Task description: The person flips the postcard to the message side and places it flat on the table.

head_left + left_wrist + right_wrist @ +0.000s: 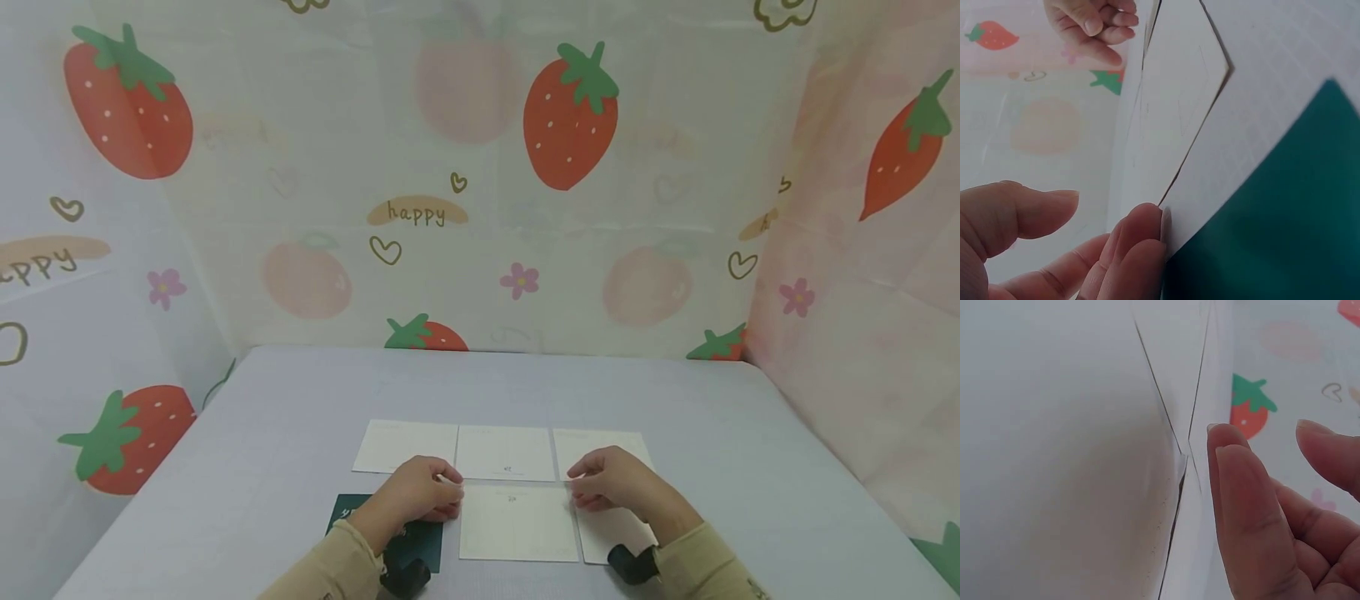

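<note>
My left hand (422, 492) is at the left edge of the lower middle white card (517, 529), its fingertips at the card's upper left corner. In the left wrist view the thumb (1041, 212) stands apart from the fingers, with nothing pinched between. On the other side my right hand (618, 483) hovers where the lower middle and lower right cards meet, partly covering the lower right card (611, 533). Its thumb (1329, 453) is also spread from the fingers in the right wrist view. A dark green card (423, 546) lies partly under the left hand and wrist.
Behind the hands is a row of white cards: left (405, 442), middle (502, 450) and right (603, 440), laid nearly edge to edge. They lie on a white table (300, 392). Strawberry-printed cloth (487, 275) encloses the back and sides.
</note>
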`<action>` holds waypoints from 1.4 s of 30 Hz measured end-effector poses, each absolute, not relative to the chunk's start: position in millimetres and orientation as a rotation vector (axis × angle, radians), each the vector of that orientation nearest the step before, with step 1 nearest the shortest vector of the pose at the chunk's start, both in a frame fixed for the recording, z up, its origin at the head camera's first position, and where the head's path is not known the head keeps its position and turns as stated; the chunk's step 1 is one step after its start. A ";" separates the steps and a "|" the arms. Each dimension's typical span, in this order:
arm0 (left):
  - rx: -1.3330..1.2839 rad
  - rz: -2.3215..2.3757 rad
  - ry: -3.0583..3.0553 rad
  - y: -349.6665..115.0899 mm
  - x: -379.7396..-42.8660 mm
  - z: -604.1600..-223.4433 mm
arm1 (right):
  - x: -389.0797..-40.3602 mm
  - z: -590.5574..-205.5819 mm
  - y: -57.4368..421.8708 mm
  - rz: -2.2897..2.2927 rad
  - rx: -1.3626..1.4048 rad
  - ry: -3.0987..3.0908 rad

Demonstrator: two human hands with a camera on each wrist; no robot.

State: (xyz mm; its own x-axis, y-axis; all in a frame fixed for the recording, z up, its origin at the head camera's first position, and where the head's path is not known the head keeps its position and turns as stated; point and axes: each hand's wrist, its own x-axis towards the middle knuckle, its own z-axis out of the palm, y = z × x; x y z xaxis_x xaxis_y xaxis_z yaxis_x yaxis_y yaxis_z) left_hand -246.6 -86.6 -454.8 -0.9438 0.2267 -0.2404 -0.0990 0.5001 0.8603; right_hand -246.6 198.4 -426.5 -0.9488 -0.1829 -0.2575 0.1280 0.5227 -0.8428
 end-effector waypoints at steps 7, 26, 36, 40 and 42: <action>0.132 1.452 2.405 -89.2 -247.6 -451.5 | -247.4 -425.1 197.3 -1.403 -0.055 2.452; 0.076 1.638 2.271 -115.9 -250.8 -446.2 | -252.4 -422.1 183.1 -1.493 -0.170 2.400; 0.008 1.617 2.342 -135.3 -247.8 -447.9 | -254.0 -421.6 171.2 -1.535 -0.258 2.350; -0.043 1.601 2.377 -142.2 -244.3 -446.8 | -254.0 -422.8 164.0 -1.546 -0.275 2.336; -0.068 1.608 2.381 -145.5 -242.9 -446.7 | -253.8 -423.4 160.3 -1.554 -0.281 2.323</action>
